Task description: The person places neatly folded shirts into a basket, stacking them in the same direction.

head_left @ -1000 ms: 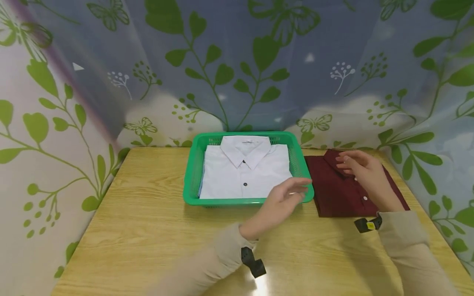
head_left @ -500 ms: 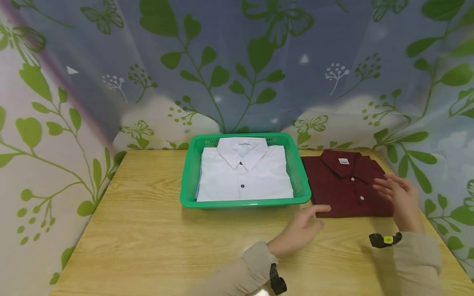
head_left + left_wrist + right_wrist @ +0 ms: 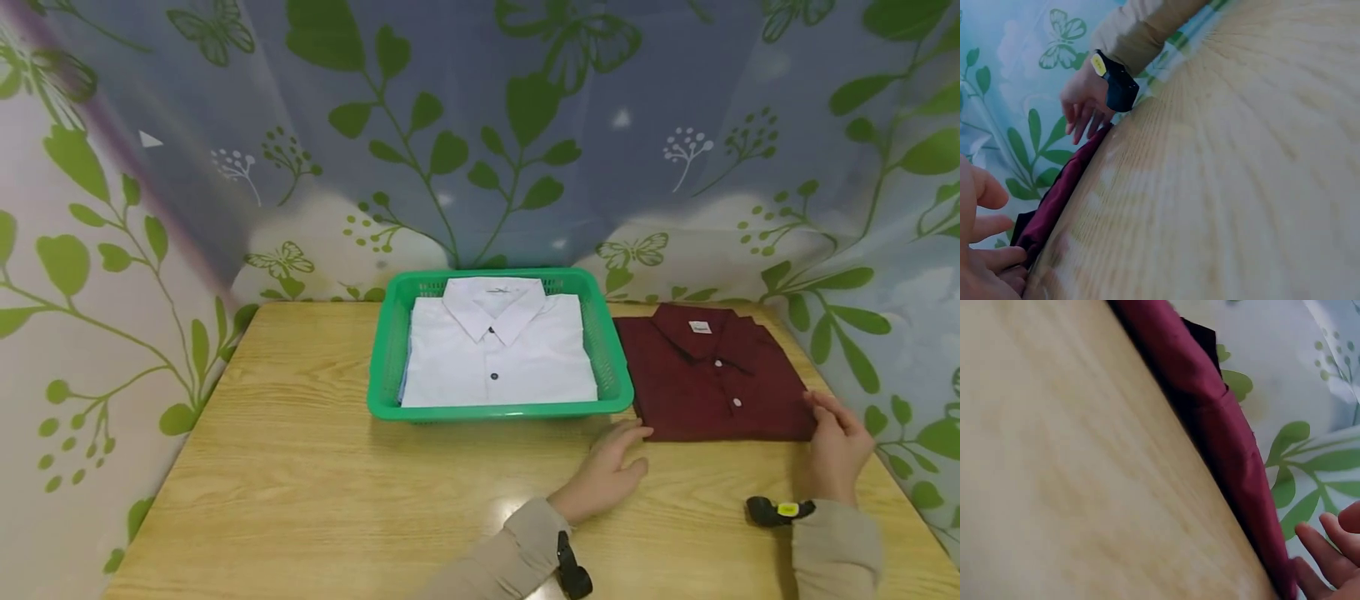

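Note:
A folded maroon shirt (image 3: pixel 675 400) with white buttons and a collar label lies flat on the table, right of a green basket (image 3: pixel 501 412). My left hand (image 3: pixel 606 467) is by the shirt's near left corner, its fingertips at the edge and the thumb apart. At the near right corner is my right hand (image 3: pixel 838 437), fingers extended toward the shirt's side. In the right wrist view the fingers (image 3: pixel 1322 553) are spread beside the shirt's end (image 3: pixel 1235 450), with no grip on it. The left wrist view shows both hands at opposite ends of the shirt (image 3: pixel 1063 194).
Inside the basket lies a folded white shirt (image 3: pixel 450 367) with dark buttons, a bluish edge of cloth beneath it at the left. The wooden table (image 3: pixel 300 483) meets leaf-patterned curtains (image 3: pixel 480 167) at the back and sides.
Both hands have moved: the left from over the basket's front rim right and down to the shirt's left corner, the right from above the shirt's collar to its near right corner.

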Motion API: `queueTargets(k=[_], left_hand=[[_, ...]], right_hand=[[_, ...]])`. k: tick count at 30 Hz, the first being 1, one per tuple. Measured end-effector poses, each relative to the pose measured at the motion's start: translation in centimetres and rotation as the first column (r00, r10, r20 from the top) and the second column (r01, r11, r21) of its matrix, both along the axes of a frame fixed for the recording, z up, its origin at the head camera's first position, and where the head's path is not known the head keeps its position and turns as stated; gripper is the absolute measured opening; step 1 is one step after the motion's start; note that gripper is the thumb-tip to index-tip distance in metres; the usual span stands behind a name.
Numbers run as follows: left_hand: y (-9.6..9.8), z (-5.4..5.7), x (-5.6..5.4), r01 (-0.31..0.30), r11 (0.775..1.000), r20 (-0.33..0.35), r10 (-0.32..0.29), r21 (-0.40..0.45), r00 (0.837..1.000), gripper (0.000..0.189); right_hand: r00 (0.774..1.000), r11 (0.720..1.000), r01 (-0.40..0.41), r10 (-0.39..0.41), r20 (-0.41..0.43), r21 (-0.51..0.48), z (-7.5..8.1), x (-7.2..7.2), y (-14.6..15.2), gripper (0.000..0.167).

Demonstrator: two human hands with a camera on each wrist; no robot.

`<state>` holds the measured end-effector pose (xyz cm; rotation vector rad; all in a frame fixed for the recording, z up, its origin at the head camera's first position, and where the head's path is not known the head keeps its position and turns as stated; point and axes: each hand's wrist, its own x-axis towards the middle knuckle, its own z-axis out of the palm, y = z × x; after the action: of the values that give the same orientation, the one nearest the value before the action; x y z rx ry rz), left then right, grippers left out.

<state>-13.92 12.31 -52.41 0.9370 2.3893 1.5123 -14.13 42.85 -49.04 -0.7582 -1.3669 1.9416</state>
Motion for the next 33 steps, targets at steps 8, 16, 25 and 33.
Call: queueTargets(k=[8, 16, 25, 33], left_hand=[[0.3, -0.3, 0.3, 0.017, 0.971, -0.203, -0.067, -0.238, 0.977, 0.048], [0.1, -0.5, 1.2, 0.043, 0.923, -0.257, -0.150, -0.382, 0.955, 0.047], [-0.2, -0.3, 1.0, 0.005, 0.928, -0.344, -0.143, -0.372, 0.928, 0.040], [-0.6, -0.1, 0.7, -0.018, 0.974, -0.369, -0.068, -0.225, 0.927, 0.021]], right_hand=[[0.999, 0.994, 0.047, -0.045, -0.016, 0.098, -2.3, 0.8, 0.9, 0.028], [0.993, 0.967, 0.033, -0.060, 0.101, 0.254, -3.4, 1.6, 1.0, 0.026], [0.951, 0.859, 0.033, -0.185, 0.249, 0.511, -3.7, 1.8, 0.9, 0.022], [0.899, 0.801, 0.108, -0.331, 0.286, 0.589, -3.9, 2.0, 0.9, 0.016]])
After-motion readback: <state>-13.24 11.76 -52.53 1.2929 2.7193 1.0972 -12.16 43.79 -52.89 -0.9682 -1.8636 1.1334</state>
